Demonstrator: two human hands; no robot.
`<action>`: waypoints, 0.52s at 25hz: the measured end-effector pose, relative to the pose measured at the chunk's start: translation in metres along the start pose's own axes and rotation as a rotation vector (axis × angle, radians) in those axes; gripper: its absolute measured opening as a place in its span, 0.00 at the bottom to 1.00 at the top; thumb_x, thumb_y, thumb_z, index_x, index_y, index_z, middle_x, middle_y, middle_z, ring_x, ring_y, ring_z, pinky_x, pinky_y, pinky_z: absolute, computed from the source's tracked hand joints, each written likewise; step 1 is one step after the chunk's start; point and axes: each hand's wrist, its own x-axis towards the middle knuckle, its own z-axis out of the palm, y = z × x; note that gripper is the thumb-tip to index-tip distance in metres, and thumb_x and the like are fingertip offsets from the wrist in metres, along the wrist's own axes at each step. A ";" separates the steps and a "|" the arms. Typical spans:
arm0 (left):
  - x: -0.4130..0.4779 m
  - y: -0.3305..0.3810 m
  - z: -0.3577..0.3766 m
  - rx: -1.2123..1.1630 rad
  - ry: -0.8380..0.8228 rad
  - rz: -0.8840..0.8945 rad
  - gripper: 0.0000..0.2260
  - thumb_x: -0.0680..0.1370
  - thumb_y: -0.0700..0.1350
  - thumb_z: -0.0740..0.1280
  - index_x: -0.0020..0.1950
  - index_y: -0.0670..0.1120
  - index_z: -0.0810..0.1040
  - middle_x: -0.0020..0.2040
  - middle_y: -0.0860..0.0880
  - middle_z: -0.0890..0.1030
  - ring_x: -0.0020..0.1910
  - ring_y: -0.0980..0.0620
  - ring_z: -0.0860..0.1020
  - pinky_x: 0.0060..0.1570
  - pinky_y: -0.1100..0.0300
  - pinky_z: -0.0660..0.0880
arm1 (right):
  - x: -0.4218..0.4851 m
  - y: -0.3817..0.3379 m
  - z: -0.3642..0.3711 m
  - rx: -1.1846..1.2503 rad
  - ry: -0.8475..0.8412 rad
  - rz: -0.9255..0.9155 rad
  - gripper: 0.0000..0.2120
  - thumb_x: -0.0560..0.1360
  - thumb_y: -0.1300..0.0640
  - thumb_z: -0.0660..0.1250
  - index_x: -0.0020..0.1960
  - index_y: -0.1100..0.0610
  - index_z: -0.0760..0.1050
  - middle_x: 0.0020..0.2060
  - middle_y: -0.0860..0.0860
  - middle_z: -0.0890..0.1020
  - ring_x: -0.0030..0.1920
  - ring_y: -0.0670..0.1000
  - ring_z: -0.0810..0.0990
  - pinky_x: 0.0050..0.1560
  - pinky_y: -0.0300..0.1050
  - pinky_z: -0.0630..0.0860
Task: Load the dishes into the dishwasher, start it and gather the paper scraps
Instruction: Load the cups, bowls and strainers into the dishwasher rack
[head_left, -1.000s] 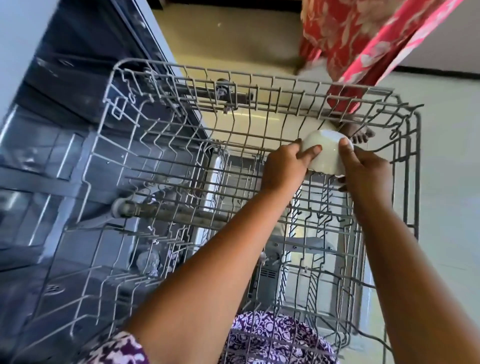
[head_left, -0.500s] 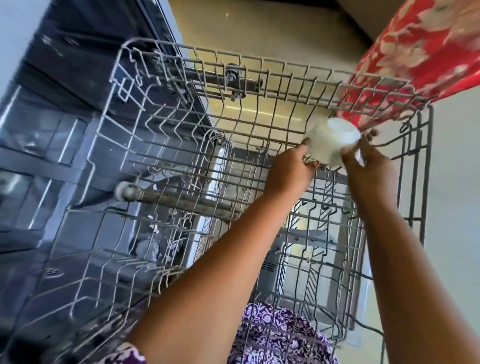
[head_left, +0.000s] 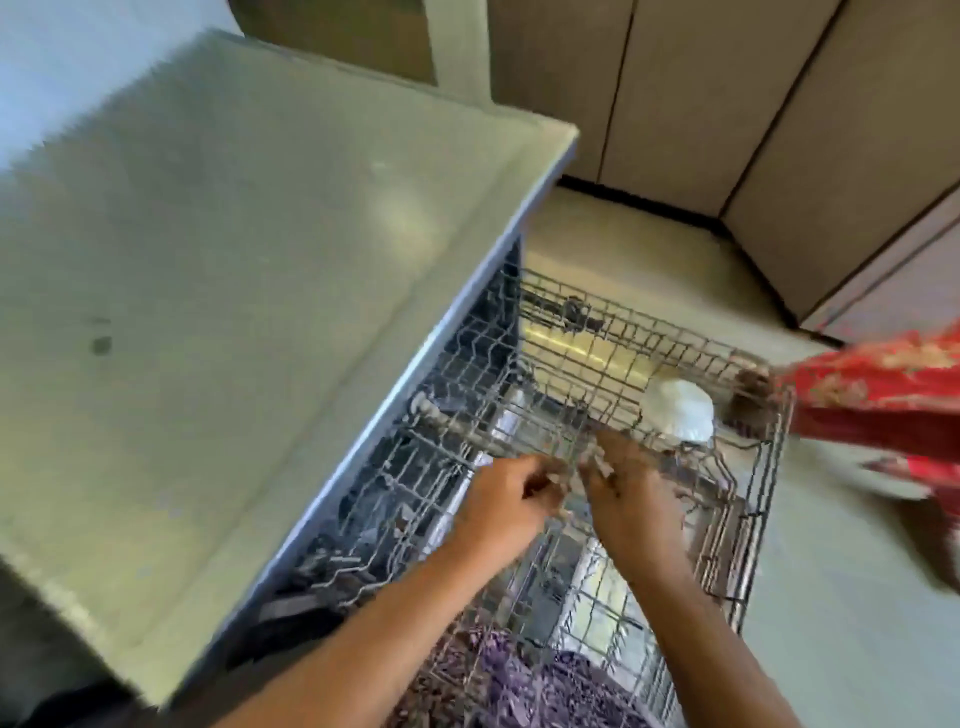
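A white bowl (head_left: 678, 408) sits upside down in the far right corner of the pulled-out wire upper rack (head_left: 587, 332) of the dishwasher. Both my hands hover over the middle of the rack, short of the bowl and apart from it. On my left hand (head_left: 506, 501) the fingers are loosely curled and hold nothing. The fingers of my right hand (head_left: 631, 491) point toward the rack's middle, also with nothing in them. Motion blur smears the frame.
A pale countertop (head_left: 218, 249) overhangs the dishwasher on the left. Another person in a red floral garment (head_left: 878, 400) stands right of the rack, with a hand or foot at its far right corner. Beige cabinet doors (head_left: 701, 104) line the back.
Both hands have let go of the bowl, which now rests in the rack's far right corner, and drawn back toward me. The camera has tilted up, bringing the countertop into view.
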 end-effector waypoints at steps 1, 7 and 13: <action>-0.021 0.002 -0.017 -0.001 0.038 0.001 0.10 0.78 0.44 0.66 0.58 0.48 0.79 0.36 0.57 0.78 0.25 0.63 0.72 0.25 0.71 0.66 | -0.011 -0.016 -0.002 -0.004 -0.024 -0.053 0.19 0.78 0.55 0.62 0.69 0.54 0.69 0.64 0.53 0.76 0.61 0.54 0.77 0.62 0.50 0.73; -0.132 0.014 -0.106 -0.156 0.389 -0.019 0.07 0.77 0.45 0.67 0.52 0.55 0.81 0.40 0.53 0.82 0.32 0.62 0.77 0.33 0.70 0.70 | -0.062 -0.096 0.001 -0.013 -0.210 -0.280 0.20 0.78 0.54 0.63 0.69 0.55 0.68 0.56 0.58 0.80 0.48 0.53 0.78 0.34 0.23 0.66; -0.210 -0.028 -0.166 -0.315 0.698 -0.113 0.09 0.76 0.40 0.66 0.45 0.55 0.80 0.37 0.54 0.82 0.37 0.58 0.80 0.42 0.66 0.76 | -0.107 -0.176 0.044 -0.011 -0.388 -0.567 0.21 0.77 0.54 0.63 0.69 0.54 0.68 0.60 0.53 0.77 0.44 0.42 0.74 0.42 0.22 0.66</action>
